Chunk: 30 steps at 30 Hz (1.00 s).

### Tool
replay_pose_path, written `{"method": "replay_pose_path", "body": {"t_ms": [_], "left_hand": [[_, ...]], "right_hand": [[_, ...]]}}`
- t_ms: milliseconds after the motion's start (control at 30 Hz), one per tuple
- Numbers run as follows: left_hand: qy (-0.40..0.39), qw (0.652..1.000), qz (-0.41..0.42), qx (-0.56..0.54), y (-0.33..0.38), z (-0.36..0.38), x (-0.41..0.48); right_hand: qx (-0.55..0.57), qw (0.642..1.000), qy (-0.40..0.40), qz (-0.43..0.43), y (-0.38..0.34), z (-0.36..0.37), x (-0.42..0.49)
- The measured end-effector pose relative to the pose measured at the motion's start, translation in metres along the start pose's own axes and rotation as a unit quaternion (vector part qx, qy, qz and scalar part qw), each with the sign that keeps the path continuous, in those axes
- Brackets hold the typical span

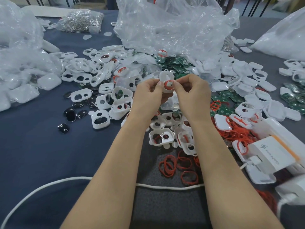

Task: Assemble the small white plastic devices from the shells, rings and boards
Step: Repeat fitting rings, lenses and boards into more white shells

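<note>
- Far left on the table (33, 146), black oval parts (71, 114) and a heap of spare shells (102, 98) lie within reach. None of them is needed for this step.
- The left hand (149, 95) has its fingers curled and pinches the white shell (165, 76), holding it up over the middle of the table, above the pile.
- A red ring (168, 84) sits at the shell's round opening. To my eye the step is seating it, so work it in evenly all round and don't let one side spring out.
- The right hand (192, 93), also curled, pinches at the ring from the right. Steady the shell with the left hand and press with the right fingertips.
- Green boards (175, 62) lie beyond the hands, and loose red rings (175, 166) lie nearer the person.
- At far right, a white box (272, 156) bears a grey lightning-bolt mark and a short word printed upside down. I cannot read it with any certainty.
</note>
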<state>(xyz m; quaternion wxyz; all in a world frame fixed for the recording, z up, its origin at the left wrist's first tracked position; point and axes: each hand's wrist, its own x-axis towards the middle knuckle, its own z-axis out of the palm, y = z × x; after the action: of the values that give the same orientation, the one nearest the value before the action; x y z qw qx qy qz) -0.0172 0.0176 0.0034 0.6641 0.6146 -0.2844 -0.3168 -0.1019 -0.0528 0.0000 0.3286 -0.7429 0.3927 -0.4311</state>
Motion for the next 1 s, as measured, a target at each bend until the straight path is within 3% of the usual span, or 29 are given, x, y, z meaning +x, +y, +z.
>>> {"method": "replay_pose_path", "body": {"t_ms": [767,1000], "left_hand": [[-0.003,0.992,0.068,0.11,-0.005,-0.004,0.0],[-0.004,0.996,0.054,0.077,-0.004,-0.005,0.001]], "right_hand": [[-0.042,0.999,-0.004,-0.014,-0.005,0.003,-0.004],[-0.053,0.998,0.007,-0.032,-0.006,0.009,-0.007]]}}
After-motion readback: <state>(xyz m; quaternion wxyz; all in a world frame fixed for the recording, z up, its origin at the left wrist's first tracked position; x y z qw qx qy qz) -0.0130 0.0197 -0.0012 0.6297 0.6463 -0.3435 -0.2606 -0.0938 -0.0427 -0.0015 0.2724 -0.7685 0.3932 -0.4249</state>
